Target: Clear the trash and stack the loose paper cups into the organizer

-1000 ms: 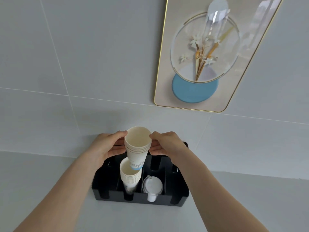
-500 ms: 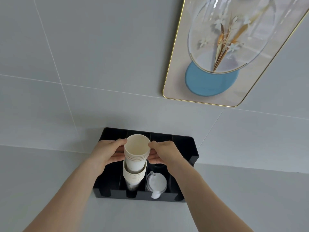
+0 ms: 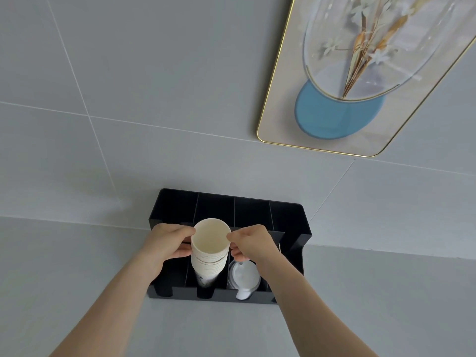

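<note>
Head view: two hands, left hand [image 3: 167,244] and right hand [image 3: 253,243], pinch one paper cup stack [image 3: 210,251], perhaps a dozen cups, with one white lid [image 3: 244,278] just right of the grip inside one black organizer [image 3: 296,228].

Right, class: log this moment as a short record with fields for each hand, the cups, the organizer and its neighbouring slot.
left hand: gripping the cup stack's left side
right hand: gripping its right side
paper cup stack: nested, standing in the second slot from the left
organizer: black, divided, against the wall
next slot right: white lids
</note>
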The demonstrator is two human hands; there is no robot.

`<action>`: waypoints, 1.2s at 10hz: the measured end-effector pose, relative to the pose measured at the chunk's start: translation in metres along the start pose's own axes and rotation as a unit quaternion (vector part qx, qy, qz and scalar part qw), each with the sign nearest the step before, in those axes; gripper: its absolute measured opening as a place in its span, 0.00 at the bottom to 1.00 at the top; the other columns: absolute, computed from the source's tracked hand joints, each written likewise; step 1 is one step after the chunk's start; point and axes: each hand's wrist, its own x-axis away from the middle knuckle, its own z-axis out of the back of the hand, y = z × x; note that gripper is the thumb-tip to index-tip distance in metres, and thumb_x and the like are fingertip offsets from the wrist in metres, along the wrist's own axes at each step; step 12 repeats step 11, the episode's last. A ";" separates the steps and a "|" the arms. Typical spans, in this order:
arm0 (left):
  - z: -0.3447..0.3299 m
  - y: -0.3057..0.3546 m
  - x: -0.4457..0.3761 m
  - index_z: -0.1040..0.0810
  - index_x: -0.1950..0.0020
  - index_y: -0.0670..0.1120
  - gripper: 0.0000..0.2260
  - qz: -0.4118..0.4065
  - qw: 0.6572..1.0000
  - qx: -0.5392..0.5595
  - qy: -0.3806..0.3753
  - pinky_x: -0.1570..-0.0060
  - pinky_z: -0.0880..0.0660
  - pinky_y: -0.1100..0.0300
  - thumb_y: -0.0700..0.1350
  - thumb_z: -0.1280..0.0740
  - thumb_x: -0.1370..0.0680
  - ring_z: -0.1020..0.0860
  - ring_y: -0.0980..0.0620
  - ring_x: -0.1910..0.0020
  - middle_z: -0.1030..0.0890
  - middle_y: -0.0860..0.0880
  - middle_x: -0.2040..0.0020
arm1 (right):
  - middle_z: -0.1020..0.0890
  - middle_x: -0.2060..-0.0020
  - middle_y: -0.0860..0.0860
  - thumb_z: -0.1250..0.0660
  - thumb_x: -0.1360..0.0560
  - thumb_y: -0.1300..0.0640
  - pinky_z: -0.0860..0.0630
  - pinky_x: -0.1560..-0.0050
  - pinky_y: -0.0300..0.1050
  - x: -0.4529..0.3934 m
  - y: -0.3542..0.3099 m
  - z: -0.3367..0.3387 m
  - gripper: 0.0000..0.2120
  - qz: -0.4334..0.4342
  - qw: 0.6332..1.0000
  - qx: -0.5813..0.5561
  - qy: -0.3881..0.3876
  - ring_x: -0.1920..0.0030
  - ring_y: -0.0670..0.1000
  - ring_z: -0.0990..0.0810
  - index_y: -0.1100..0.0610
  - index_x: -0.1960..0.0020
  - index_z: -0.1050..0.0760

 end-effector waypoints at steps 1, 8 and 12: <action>0.001 -0.004 0.000 0.15 0.51 0.41 0.05 -0.001 1.000 -0.008 -0.003 0.57 0.17 0.56 0.39 0.30 0.23 0.14 0.46 0.57 0.13 0.42 0.55 | 0.19 0.70 0.53 0.30 0.28 0.60 0.22 0.63 0.41 -0.002 0.003 -0.002 0.06 -0.006 1.000 0.010 0.008 0.71 0.51 0.21 0.60 0.56 0.15; -0.001 -0.017 0.008 0.14 0.53 0.54 0.06 -0.070 0.987 -0.131 0.058 0.46 0.18 0.48 0.50 0.31 0.24 0.15 0.50 0.54 0.13 0.51 0.56 | 0.28 0.70 0.53 0.35 0.23 0.47 0.28 0.66 0.45 0.020 0.015 0.002 0.22 0.122 0.979 0.158 0.048 0.69 0.51 0.31 0.66 0.63 0.25; -0.016 -0.009 0.043 0.29 0.28 0.50 0.27 -0.206 0.904 -0.355 0.116 0.39 0.26 0.51 0.62 0.36 0.23 0.24 0.50 0.35 0.23 0.52 0.32 | 0.23 0.33 0.52 0.37 0.20 0.40 0.26 0.38 0.47 0.051 0.043 0.042 0.29 0.190 0.915 0.337 0.114 0.35 0.54 0.23 0.56 0.27 0.30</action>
